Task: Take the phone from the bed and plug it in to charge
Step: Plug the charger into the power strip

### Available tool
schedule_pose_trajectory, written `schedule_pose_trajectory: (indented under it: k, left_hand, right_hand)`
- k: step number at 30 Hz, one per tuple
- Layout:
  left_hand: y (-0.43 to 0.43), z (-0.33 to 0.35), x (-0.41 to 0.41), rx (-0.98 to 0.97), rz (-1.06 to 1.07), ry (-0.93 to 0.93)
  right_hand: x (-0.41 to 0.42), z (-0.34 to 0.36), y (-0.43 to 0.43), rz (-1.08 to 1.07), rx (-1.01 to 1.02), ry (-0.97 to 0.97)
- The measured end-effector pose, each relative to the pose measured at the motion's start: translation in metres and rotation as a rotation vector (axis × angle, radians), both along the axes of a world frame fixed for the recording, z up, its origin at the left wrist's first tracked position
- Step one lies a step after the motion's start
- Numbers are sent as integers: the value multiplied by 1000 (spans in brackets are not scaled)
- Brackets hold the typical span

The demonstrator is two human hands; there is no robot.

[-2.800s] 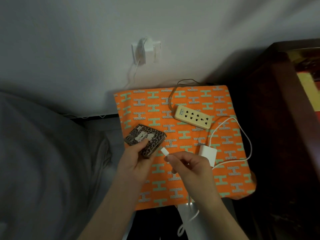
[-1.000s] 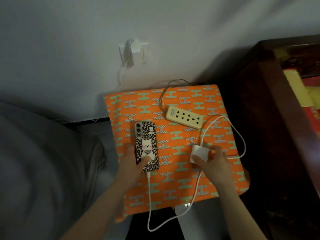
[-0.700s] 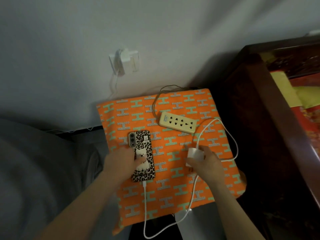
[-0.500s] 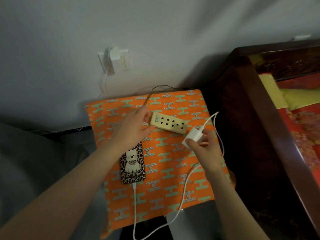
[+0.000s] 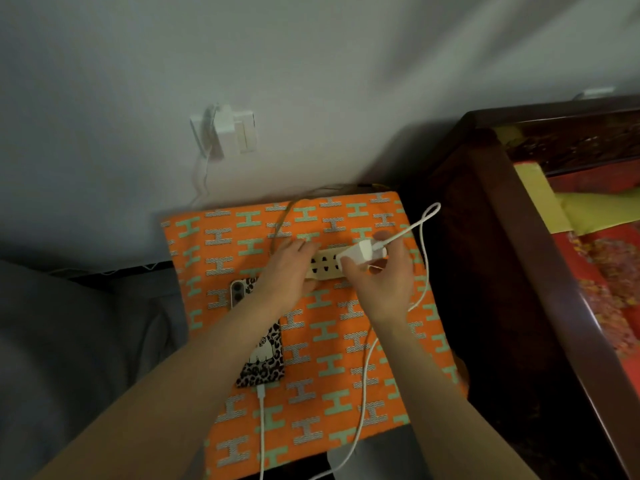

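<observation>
The phone [image 5: 265, 356] in a leopard-print case lies face down on the orange patterned cloth [image 5: 325, 393], partly under my left forearm. A white cable [image 5: 261, 424] is plugged into its near end. My left hand [image 5: 285, 271] presses on the left end of the cream power strip [image 5: 323, 268]. My right hand [image 5: 379, 282] grips the white charger block [image 5: 360, 254] right over the strip's sockets. The strip's right end is hidden by the charger and my fingers.
A white wall socket [image 5: 225, 131] with a plug in it sits on the grey wall above the cloth. A dark wooden bed frame [image 5: 526, 271] stands to the right. Grey bedding [image 5: 69, 341] fills the left side.
My left hand let go of the phone and moved up onto the power strip. My right hand lifted the charger block from the cloth and brought it over the strip.
</observation>
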State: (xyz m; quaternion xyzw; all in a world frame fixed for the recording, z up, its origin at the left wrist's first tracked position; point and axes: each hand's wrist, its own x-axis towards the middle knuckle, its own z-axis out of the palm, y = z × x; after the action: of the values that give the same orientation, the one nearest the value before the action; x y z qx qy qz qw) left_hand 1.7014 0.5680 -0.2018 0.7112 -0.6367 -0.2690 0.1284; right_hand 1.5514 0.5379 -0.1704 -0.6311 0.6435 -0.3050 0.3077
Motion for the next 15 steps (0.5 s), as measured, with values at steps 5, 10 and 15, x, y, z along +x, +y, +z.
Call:
schedule_pose_trajectory:
  k: [5,10,15]
  left_hand:
    - [-5,0,5,12,16,55]
    - [-5,0,6,2,18,73]
    - [-7,1,7,23,30,83]
  right_hand:
    - [10,-9,-2,35,-52,109]
    - [17,-13,-2,118,-110,243]
    - [25,-15,-3,133,-138,371]
